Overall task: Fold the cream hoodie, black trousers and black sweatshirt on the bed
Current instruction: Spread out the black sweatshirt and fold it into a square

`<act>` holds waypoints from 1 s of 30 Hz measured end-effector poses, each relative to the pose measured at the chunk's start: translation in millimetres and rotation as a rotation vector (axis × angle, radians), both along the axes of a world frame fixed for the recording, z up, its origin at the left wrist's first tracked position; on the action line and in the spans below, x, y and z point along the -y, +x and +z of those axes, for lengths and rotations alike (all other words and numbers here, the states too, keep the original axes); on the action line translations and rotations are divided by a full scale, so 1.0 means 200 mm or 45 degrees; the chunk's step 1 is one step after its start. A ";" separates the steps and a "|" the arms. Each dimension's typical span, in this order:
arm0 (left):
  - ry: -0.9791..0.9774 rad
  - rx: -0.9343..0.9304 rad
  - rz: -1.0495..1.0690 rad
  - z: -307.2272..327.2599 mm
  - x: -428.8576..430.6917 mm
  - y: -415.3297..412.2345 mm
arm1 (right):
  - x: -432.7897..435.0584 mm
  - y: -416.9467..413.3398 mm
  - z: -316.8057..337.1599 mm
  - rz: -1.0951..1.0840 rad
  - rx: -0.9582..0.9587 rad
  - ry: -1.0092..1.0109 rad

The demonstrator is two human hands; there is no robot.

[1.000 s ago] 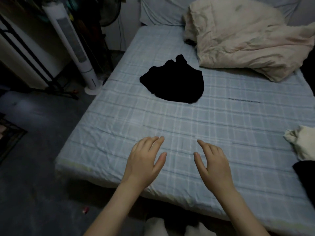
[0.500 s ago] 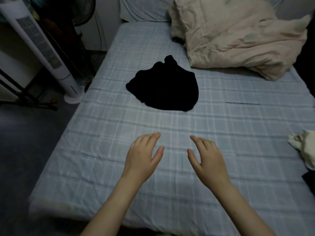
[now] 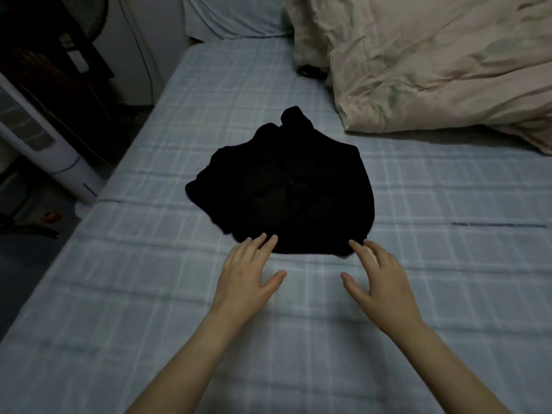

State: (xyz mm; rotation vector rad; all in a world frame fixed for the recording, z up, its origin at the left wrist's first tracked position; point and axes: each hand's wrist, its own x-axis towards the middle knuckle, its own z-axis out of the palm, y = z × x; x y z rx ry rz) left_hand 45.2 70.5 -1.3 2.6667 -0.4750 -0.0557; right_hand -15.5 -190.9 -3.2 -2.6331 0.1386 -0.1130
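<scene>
A crumpled black garment (image 3: 283,189) lies in a heap in the middle of the bed (image 3: 149,294); I cannot tell whether it is the trousers or the sweatshirt. My left hand (image 3: 245,276) is flat and open, its fingertips reaching the heap's near left edge. My right hand (image 3: 379,276) is open too, fingers spread, its tips at the heap's near right edge. Neither hand holds anything. The cream hoodie is out of view.
A rumpled beige duvet (image 3: 433,61) fills the bed's far right, with a pale pillow (image 3: 236,16) behind it. A white tower fan (image 3: 44,144) stands on the floor left of the bed. The bed's left edge runs diagonally past the fan.
The view has moved forward over the bed. Both hands have reached from the bare sheet up to the near edge of the black heap. The cream cloth at the right has left the view.
</scene>
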 end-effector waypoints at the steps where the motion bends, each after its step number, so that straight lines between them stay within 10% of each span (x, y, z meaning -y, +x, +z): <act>1: 0.020 0.019 0.012 -0.09 0.02 0.10 | 0.03 0.09 -0.09 -0.007 -0.004 -0.014; 17: 0.248 0.135 -0.004 -0.85 0.14 0.85 | 0.16 0.75 -0.88 -0.086 0.101 -0.126; 23: -0.066 0.315 -0.010 -0.85 0.14 0.88 | 0.18 0.81 -0.90 -0.124 0.278 0.142; 30: -0.303 -0.021 0.010 -0.74 0.06 0.62 | 0.15 0.62 -0.71 -0.083 0.180 0.272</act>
